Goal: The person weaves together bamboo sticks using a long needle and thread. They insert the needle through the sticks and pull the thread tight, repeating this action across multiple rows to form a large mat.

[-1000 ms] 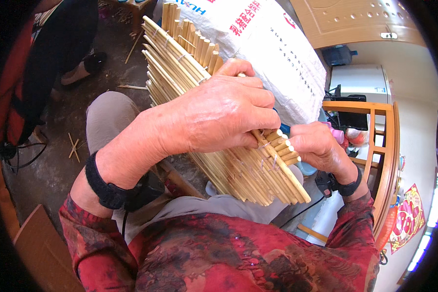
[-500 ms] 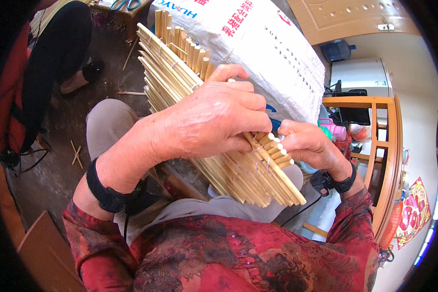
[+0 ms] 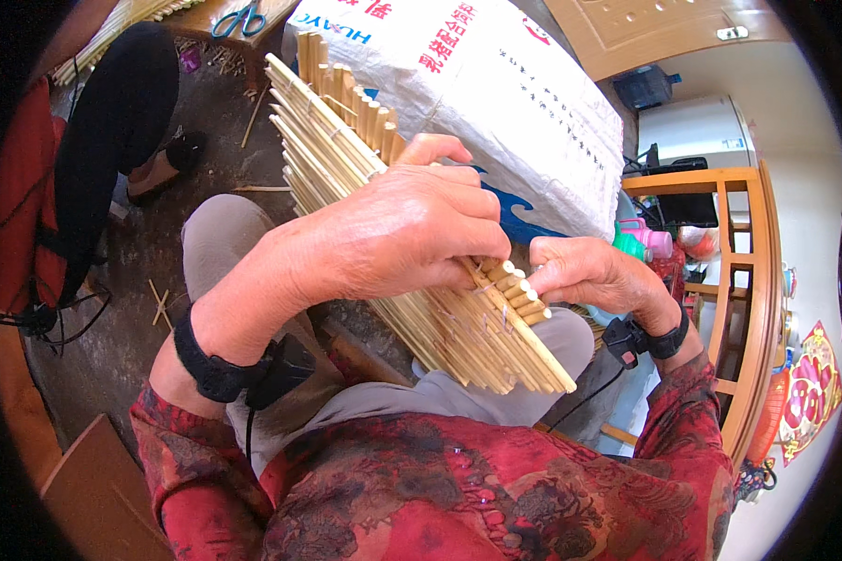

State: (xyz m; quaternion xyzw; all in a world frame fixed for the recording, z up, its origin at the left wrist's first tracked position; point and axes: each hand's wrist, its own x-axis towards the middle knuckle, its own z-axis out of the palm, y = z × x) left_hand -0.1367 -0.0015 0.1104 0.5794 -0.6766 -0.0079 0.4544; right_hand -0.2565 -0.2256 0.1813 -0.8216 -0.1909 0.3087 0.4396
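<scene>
Across my lap lies a slanted piece made of pale plant stalks [image 3: 458,332], packed side by side and crossed in layers, with thin thread ties showing. My left hand [image 3: 407,224] is closed over its upper edge, fingers curled round the stalks. Short round stalk ends [image 3: 524,295] stick out in a row just past those fingers. Beside that row my right hand [image 3: 594,273] is closed in a pinch at the ends. Whatever lies between its fingertips, perhaps thread, is too small to make out.
A large white woven sack [image 3: 496,103] stands just beyond the stalks. Scissors [image 3: 240,19] lie on a small wooden stand at the far left, near another person's dark-clothed leg [image 3: 122,140]. Loose stalks [image 3: 161,304] lie on the floor. A wooden frame [image 3: 744,271] rises at the right.
Both hands stay at the stalk piece. My right hand sits slightly lower, still pinched by the stalk ends. The whole view has shifted a little.
</scene>
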